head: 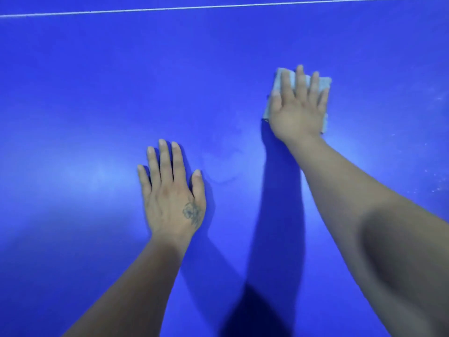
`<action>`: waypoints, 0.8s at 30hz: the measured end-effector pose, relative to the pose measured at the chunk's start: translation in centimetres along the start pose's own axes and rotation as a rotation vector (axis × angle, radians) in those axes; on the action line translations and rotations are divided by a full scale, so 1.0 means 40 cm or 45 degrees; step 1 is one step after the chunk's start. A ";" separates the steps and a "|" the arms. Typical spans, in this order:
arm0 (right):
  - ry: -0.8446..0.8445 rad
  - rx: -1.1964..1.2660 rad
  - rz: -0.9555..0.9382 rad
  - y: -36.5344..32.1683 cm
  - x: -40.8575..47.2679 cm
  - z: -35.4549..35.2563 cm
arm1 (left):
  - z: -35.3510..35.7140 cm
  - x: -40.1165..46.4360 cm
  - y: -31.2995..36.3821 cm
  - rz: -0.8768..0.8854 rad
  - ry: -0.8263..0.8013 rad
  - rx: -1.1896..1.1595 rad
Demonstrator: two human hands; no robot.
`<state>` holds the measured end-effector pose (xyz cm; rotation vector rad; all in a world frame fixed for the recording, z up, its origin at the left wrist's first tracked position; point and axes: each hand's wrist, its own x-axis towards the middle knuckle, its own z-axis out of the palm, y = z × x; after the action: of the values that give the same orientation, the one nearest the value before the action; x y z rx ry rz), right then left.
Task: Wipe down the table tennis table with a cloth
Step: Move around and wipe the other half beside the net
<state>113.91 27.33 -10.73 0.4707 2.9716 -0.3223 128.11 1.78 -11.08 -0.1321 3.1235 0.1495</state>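
Table (73,81): blue top fills the view; surface glossy, with a pale glare patch at left.
Line (218,6): thin white stripe running across the far edge of the view, slightly tilted.
Cloth (324,85): pale, folded to a rough rectangle, lying flat on the table right of centre, well short of the line. Corners show beyond the fingers at top left and top right; a strip shows at each side of the palm.
Right hand (297,110): flat on the cloth, palm down, fingers straight and slightly spread, pressing it to the table. Nothing is curled round the cloth.
Left hand (172,193): flat on the bare table, palm down, fingers straight and close together, thumb out to the side. Holds nothing. Well apart from the cloth, nearer the person. A small dark tattoo marks its back near the thumb.
Specks (435,188): faint pale dust marks on the table at far right.
Smear (223,166): faint outline on the surface between the two hands.
Shadows: dark arm shadows fall on the table between the forearms.
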 end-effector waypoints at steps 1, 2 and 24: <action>-0.014 -0.017 -0.052 -0.053 0.012 0.008 | 0.005 -0.002 -0.008 0.012 -0.004 -0.002; -0.018 -0.041 -0.121 -0.104 0.015 0.018 | 0.012 0.002 -0.010 0.015 0.008 -0.005; 0.065 -0.035 0.156 0.329 -0.409 -0.005 | 0.023 0.005 -0.002 0.003 0.047 0.031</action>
<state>133.50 34.81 -10.66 0.6641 2.9748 -0.2607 127.94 1.75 -12.03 -0.1323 3.1611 0.1098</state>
